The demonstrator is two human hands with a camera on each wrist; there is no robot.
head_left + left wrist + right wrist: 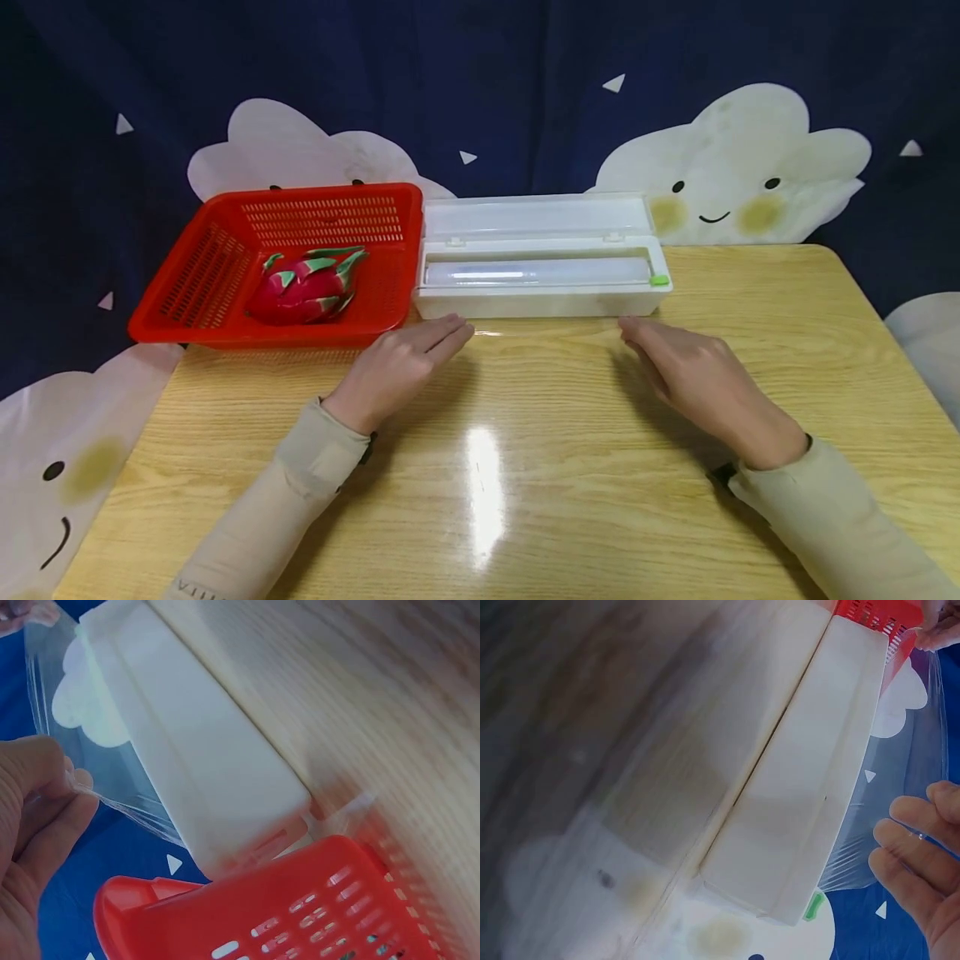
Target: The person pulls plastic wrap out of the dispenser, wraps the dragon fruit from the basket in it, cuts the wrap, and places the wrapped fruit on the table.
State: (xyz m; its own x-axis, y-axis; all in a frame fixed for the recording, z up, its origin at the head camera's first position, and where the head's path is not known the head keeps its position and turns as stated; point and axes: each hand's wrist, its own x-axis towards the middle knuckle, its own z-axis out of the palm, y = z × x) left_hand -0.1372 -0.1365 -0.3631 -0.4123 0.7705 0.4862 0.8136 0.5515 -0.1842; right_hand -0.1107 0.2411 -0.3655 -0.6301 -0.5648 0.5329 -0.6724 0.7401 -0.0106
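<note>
A white cling film box [540, 303] stands on the table with its lid [536, 218] raised, and a roll of cling film [536, 272] lies inside. Clear film [900, 769] stretches from the box toward both hands; it hardly shows in the head view. By the box's front left corner, my left hand [401, 362] pinches one side of the film between thumb and fingers. Close to the front right corner, my right hand [697, 383] holds the film's other side at its fingertips. A green slider [658, 281] sits at the box's right end.
Left of the box, touching or nearly touching it, is a red perforated basket [273, 341] with a dragon fruit [300, 292] in it. The wooden table [570, 500] extends toward me. Behind it hangs a dark blue cloth [525, 92] with cloud faces.
</note>
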